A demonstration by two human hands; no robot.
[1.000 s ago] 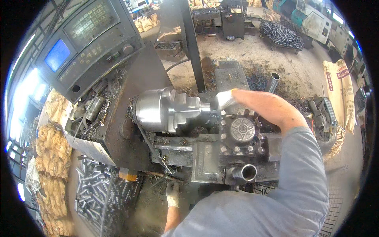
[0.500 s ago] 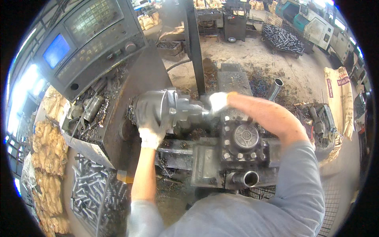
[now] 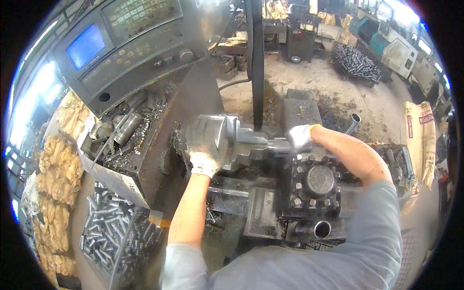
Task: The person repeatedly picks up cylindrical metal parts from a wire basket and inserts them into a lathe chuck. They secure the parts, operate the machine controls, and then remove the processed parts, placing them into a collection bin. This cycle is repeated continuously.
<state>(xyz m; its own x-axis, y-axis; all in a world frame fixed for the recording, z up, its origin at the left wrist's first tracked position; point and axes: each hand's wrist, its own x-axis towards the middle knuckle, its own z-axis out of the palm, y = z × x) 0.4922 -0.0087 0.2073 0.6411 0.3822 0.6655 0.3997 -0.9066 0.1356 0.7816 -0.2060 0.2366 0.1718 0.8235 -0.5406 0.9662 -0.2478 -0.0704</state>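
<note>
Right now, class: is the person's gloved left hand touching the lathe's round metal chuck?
Touching. The head view shows the left hand laid flat on the chuck.

Bright daylight glares at the fisheye rim; edges bend, slightly soft.

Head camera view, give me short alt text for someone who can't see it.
A person's gloved left hand grips the lathe chuck while the gloved right hand holds a metal part at its front. A control panel sits upper left, a bin of metal tubes lower left.
</note>
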